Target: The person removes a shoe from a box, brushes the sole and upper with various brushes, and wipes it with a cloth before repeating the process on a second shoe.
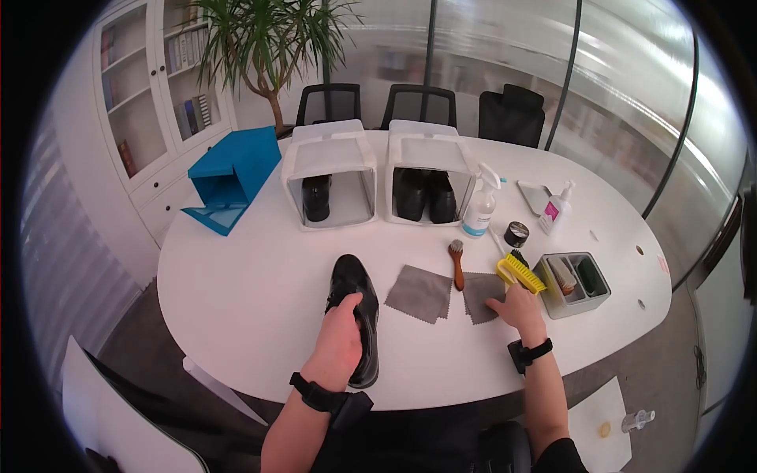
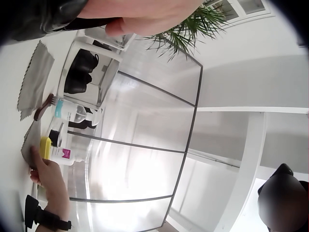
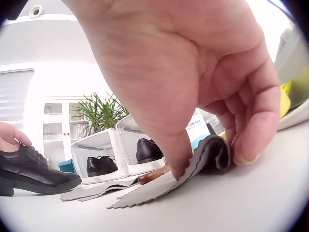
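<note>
My left hand [image 1: 337,339] grips a black lace-up leather shoe [image 1: 352,273] by its side, toe pointing away from me on the white table. Lower on the right, my right hand [image 1: 522,309] is at a grey cloth [image 1: 478,296] with zigzag edges. In the right wrist view, thumb and fingers pinch this cloth [image 3: 166,186], whose edge curls up between them. A second grey cloth [image 1: 419,294] lies flat between the shoe and the right hand. Beside it rests a wooden-handled brush [image 1: 457,266]. A yellow brush [image 1: 519,274] sits just beyond the right fingers.
Two white shoe boxes [image 1: 329,161] with black shoes inside stand at the back, beside a blue box [image 1: 246,162]. A spray bottle [image 1: 480,209], a round tin [image 1: 516,234], a pump bottle [image 1: 557,211] and a divided caddy [image 1: 579,303] holding brushes occupy the right side.
</note>
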### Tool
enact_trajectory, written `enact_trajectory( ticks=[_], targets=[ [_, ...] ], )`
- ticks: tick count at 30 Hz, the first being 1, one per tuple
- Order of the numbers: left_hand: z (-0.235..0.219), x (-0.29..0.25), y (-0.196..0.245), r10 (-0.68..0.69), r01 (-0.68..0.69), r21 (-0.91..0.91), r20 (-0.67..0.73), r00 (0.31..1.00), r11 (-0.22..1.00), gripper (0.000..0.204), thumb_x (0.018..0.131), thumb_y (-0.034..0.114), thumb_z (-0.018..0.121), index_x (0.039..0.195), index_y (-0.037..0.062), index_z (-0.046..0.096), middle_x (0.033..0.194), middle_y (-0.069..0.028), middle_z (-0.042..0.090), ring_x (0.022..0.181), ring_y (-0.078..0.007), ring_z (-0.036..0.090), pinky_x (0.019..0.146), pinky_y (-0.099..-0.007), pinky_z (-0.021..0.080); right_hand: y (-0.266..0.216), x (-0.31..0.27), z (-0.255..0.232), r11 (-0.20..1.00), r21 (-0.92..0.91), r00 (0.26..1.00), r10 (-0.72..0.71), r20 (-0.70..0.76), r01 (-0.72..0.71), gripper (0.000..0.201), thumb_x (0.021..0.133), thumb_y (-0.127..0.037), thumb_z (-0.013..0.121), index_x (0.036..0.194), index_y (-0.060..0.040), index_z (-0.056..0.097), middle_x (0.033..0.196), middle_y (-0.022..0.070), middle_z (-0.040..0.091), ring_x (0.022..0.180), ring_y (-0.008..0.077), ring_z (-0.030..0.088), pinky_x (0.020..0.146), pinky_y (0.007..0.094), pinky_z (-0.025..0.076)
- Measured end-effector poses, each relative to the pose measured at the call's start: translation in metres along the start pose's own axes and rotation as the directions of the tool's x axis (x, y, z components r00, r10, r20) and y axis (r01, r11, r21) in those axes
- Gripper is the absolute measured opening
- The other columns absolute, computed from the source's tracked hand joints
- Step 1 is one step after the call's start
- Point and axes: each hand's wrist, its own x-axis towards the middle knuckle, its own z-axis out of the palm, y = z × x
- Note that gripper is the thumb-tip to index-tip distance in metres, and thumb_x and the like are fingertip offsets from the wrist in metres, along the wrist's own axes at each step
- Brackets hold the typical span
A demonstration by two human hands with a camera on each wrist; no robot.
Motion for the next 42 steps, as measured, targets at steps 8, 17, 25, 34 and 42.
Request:
enact_trajectory(
  ticks=[8, 17, 25, 34, 42],
  targets=[
    [-0.017, -0.018, 0.019, -0.022, 0.020, 0.016, 0.125, 0.992, 1.000, 0.032, 0.096, 0.016, 0.063, 0.123, 0.0008, 0.060, 0.117, -0.0096, 0.068, 0.106, -0.0240, 0.065, 0.091, -0.0381, 0.054, -0.008, -0.009, 0.002, 0.931, 0.346, 0.968, -0.026, -0.250, 0.114, 0.024, 0.088, -0.021, 0.069, 0.095, -0.0015, 0.057, 0.087, 0.0215, 0.070, 0.085, 0.0449, 0.069, 0.076, 0.0516, 0.054],
    [-0.005, -0.070, 0.005, 0.292, -0.129, -0.398, 0.384, 0.876, 0.908, 0.049, 0.104, 0.031, 0.051, 0.142, 0.0006, 0.054, 0.142, -0.0122, 0.063, 0.133, -0.0274, 0.056, 0.117, -0.0407, 0.040, -0.080, -0.053, -0.051, 0.386, 0.903, 0.980, -0.123, -0.154, 0.190, 0.054, 0.100, -0.014, 0.054, 0.152, -0.0026, 0.049, 0.076, 0.0078, 0.062, 0.069, 0.0134, 0.056, 0.066, 0.0351, 0.048],
    [0.006, -0.083, -0.018, 0.287, -0.077, -0.434, 0.441, 0.850, 0.897, 0.052, 0.113, 0.038, 0.037, 0.153, 0.0074, 0.048, 0.156, -0.0063, 0.052, 0.146, -0.0223, 0.046, 0.124, -0.0397, 0.032, -0.198, -0.101, -0.040, 0.422, 0.445, 0.612, -0.593, -0.523, 0.790, 0.048, 0.105, -0.013, 0.053, 0.153, -0.0091, 0.050, 0.171, 0.0254, 0.021, 0.160, 0.0432, 0.016, 0.127, 0.0503, 0.020],
    [-0.019, -0.084, -0.018, 0.344, -0.038, -0.637, 0.364, 0.865, 0.770, 0.055, 0.112, 0.044, 0.037, 0.153, 0.0094, 0.049, 0.156, -0.0082, 0.052, 0.148, -0.0266, 0.043, 0.125, -0.0429, 0.029, -0.201, -0.122, -0.044, 0.259, 0.493, 0.495, -0.750, -0.440, 0.830, 0.055, 0.103, -0.017, 0.058, 0.155, -0.0045, 0.046, 0.166, 0.0216, 0.034, 0.156, 0.0420, 0.027, 0.126, 0.0534, 0.025],
    [-0.025, -0.091, 0.000, 0.288, -0.153, -0.436, 0.261, 0.922, 0.887, 0.062, 0.109, 0.052, 0.034, 0.149, 0.0080, 0.053, 0.151, -0.0122, 0.057, 0.137, -0.0331, 0.055, 0.117, -0.0467, 0.041, -0.162, -0.167, -0.033, 0.216, 0.508, 0.408, -0.861, -0.304, 0.834, 0.062, 0.105, -0.026, 0.056, 0.160, -0.0046, 0.038, 0.169, 0.0185, 0.029, 0.157, 0.0379, 0.025, 0.127, 0.0496, 0.026]
  ],
)
